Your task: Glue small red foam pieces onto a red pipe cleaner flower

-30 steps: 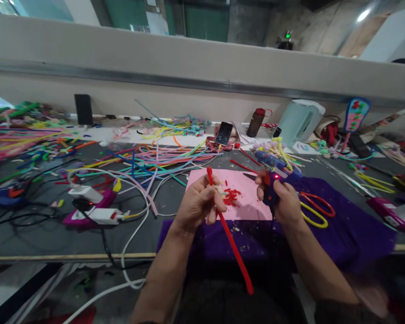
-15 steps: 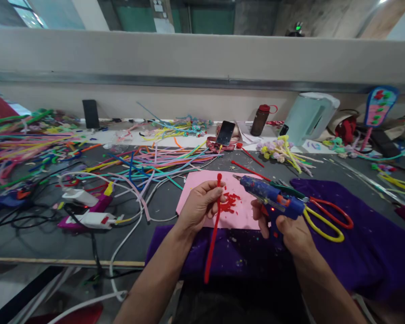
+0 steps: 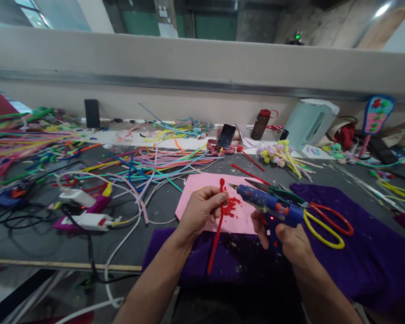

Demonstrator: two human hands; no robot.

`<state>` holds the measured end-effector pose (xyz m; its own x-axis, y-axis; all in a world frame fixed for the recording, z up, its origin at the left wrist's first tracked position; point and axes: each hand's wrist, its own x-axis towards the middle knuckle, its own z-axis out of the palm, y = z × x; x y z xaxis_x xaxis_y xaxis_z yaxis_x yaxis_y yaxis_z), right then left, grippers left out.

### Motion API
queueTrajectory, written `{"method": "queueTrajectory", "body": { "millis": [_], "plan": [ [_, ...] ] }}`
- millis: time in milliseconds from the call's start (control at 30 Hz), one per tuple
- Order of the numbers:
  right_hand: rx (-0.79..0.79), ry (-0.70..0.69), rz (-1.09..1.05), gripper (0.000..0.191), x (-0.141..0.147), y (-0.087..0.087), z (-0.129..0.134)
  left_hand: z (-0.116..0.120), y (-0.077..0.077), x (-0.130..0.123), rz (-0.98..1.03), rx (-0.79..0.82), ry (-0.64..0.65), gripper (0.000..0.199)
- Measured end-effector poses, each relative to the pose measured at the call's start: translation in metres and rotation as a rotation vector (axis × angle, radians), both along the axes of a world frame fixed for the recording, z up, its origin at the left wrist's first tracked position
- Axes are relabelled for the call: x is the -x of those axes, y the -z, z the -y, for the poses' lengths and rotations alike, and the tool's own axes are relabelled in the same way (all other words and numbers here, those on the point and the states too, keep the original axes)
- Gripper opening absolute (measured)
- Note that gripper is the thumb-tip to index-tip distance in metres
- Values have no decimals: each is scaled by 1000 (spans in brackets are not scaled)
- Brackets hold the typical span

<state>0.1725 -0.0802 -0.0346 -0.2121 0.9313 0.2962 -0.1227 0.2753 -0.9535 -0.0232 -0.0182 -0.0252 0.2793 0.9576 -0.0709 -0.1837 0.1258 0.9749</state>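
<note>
Between the thumb and fingers of my left hand [image 3: 199,209] is a red pipe cleaner [image 3: 215,245], its knobbed tip pointing up and its long tail hanging down. My right hand [image 3: 290,238] is wrapped round the handle of a blue glue gun [image 3: 270,202] with a small red light lit. The nozzle points left toward the pipe cleaner, a short gap away. Beneath both lies a pink sheet [image 3: 189,198] with small red pieces [image 3: 232,206] scattered on it. Scissors [image 3: 324,229] with one red and one yellow handle loop rest just right of the glue gun.
A purple cloth [image 3: 364,243] covers the table's near right. Bundled coloured pipe cleaners [image 3: 162,159] lie behind and left. White chargers [image 3: 87,220] and cables sit at left. At the back stand a phone [image 3: 226,136], a brown bottle [image 3: 260,125] and a pale green kettle [image 3: 307,123].
The glue gun's nozzle has moved slightly left and down, closer to the pipe cleaner. The view has tilted up a little. Both hands keep their holds.
</note>
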Motion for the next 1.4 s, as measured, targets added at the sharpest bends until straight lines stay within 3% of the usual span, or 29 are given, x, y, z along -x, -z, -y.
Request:
{"method": "queueTrajectory", "body": {
  "millis": [233, 800, 1400],
  "plan": [
    [-12, 18, 76, 43, 4, -8, 0, 3, -3, -2, -31, -28, -24, 23],
    [23, 12, 114, 39, 1, 12, -5, 5, -2, -2, -154, -97, -45, 22],
    [-11, -5, 222, 44, -1, 9, -6, 5, -2, -2, -156, -106, -44, 23]
  ]
}}
